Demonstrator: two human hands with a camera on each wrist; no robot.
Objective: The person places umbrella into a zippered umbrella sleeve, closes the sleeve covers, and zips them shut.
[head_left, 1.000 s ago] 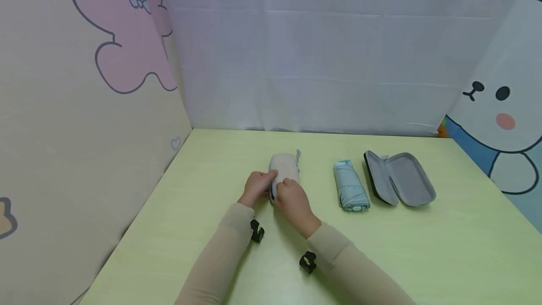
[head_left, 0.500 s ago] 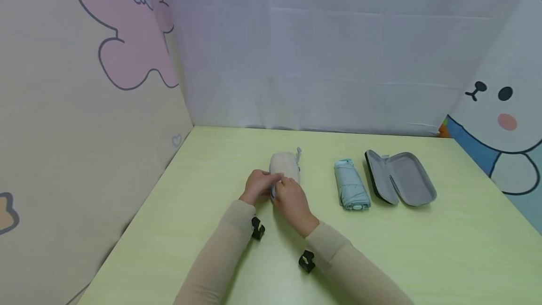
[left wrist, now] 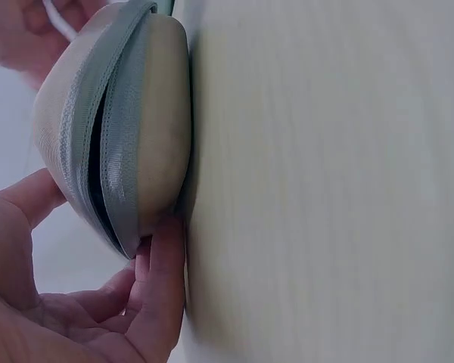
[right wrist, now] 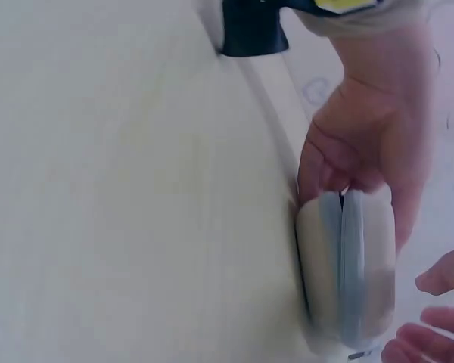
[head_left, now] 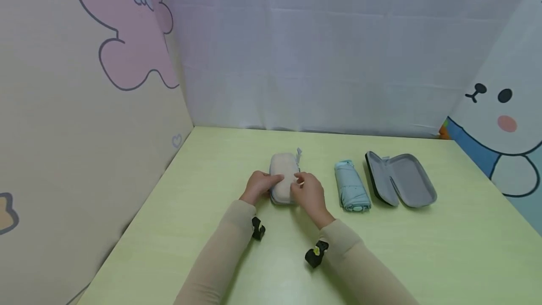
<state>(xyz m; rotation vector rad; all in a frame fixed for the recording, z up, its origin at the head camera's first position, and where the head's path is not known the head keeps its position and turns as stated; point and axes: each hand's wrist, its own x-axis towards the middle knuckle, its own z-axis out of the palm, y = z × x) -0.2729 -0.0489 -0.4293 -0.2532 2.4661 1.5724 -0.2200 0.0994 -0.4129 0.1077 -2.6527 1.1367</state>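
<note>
A small beige zippered case lies on the table in front of me. My left hand grips its left side, thumb on top and fingers low against the side. In the left wrist view, the grey-green zipper band is parted, leaving a dark slit. My right hand is by the case's right side. The right wrist view shows its fingertips spread and apart from the case, with a small zipper pull at the case's lower end. A short cord loop sticks up at the far right corner.
To the right lies a light-blue folded cloth bundle. Beyond it an eyeglass case with a grey lining stands open. The pale yellow-green table meets a wall on the left and a white sheet at the back.
My right hand has moved from the case's near end to its right side, uncovering the near end. My left thumb slid slightly right over the top; the left hand keeps its grip.
</note>
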